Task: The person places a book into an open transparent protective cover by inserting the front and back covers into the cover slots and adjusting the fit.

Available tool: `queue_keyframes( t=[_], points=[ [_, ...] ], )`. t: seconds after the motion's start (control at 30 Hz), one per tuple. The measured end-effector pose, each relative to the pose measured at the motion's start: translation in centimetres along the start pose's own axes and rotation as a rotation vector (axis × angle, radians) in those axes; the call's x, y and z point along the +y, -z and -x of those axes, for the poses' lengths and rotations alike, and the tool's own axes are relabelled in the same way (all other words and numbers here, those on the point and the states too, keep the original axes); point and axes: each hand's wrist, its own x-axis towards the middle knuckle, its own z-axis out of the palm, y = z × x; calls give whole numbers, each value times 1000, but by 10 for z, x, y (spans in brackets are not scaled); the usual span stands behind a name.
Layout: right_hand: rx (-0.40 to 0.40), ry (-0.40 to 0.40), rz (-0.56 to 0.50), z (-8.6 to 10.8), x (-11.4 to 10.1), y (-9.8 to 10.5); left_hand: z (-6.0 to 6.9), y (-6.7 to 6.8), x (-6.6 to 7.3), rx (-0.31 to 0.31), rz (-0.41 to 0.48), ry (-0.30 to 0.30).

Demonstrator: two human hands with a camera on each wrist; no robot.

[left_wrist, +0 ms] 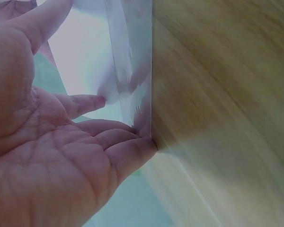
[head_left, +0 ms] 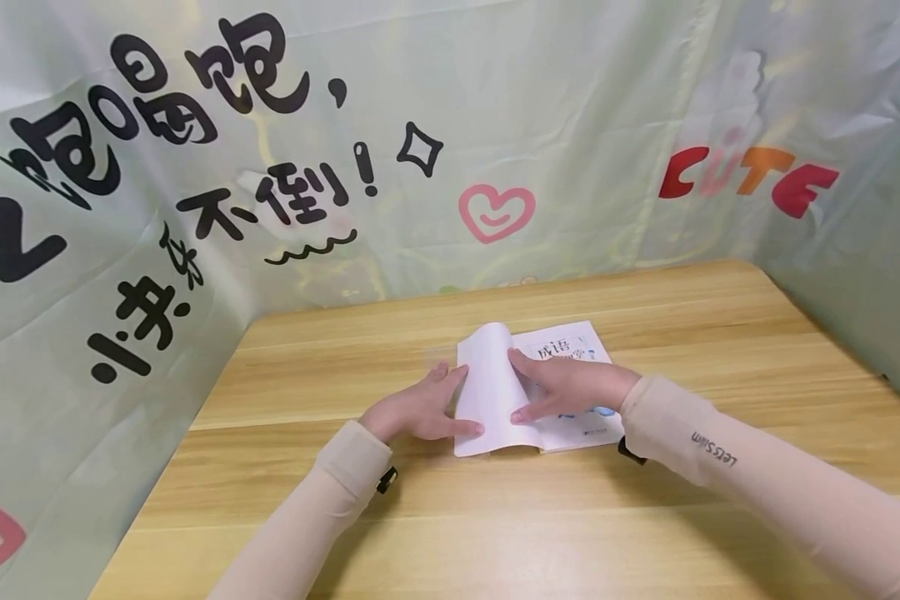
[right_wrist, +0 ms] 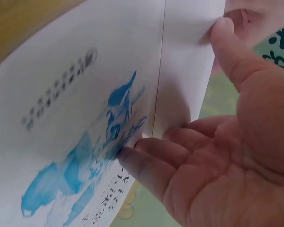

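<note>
A thin book lies open on the table, its blank white cover (head_left: 489,383) turned over to the left and bowed up near the spine. On the right shows the printed page (head_left: 566,436) with black characters and a blue drawing (right_wrist: 73,175). My left hand (head_left: 423,407) rests at the left edge of the cover, thumb on it, fingers spread. A clear plastic film (left_wrist: 135,42) sticks out past that edge, and the left fingertips touch it. Near the spine, my right hand (head_left: 573,387) lies with thumb and fingers extended, fingertips touching the raised cover and the page.
The wooden table (head_left: 300,375) carries the book near its middle. A pale printed cloth (head_left: 405,233) with large black characters hangs behind it and along the sides. Dark wrist devices (head_left: 387,479) sit under both light sleeves (head_left: 765,475).
</note>
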Motion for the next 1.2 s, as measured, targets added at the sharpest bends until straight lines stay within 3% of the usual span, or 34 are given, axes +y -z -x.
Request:
queue_keyframes(
  t=[0.3,0.57,1.2],
  points=[
    [42,-22,35,-6,-11,-8,0,-1,-1,17,15,-6],
    [49,4,147,-17,-22,-15,-3,-4,0,36,-15,-39],
    [78,-77,158,-23,-36,-26,-3,-8,3,53,-31,-3]
  ],
)
